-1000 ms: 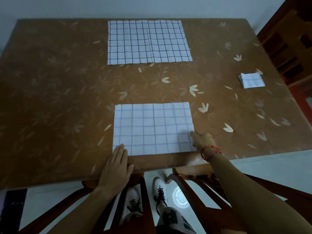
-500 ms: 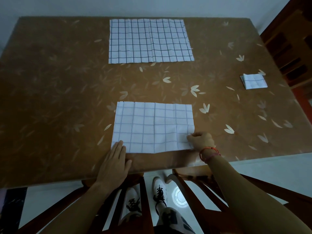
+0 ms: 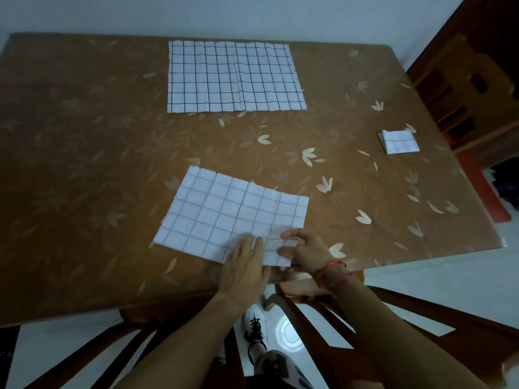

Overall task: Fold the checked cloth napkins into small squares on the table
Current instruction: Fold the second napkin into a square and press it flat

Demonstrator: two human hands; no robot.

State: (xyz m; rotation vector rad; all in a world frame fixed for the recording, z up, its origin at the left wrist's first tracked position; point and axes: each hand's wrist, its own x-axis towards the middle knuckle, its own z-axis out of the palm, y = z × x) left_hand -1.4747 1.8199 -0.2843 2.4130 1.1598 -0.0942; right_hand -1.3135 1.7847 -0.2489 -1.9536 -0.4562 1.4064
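A half-folded white checked napkin [image 3: 224, 214] lies skewed near the front edge of the brown leaf-patterned table [image 3: 84, 169]. My left hand [image 3: 245, 262] rests flat with straight fingers on its near edge. My right hand [image 3: 304, 251], with a red string at the wrist, pinches the napkin's near right corner between thumb and fingers. A larger checked napkin [image 3: 234, 77] lies spread flat at the far side. A small folded square napkin [image 3: 398, 141] sits at the right.
Dark wooden chair frames [image 3: 323, 318] stand under the table's near edge, with my shoes on the white floor between them. A wooden cabinet [image 3: 463, 88] stands beyond the table's right side.
The near napkin has turned askew. My left hand moved right from its left corner to the near edge, close to my right hand. The right hand now pinches the near right corner.
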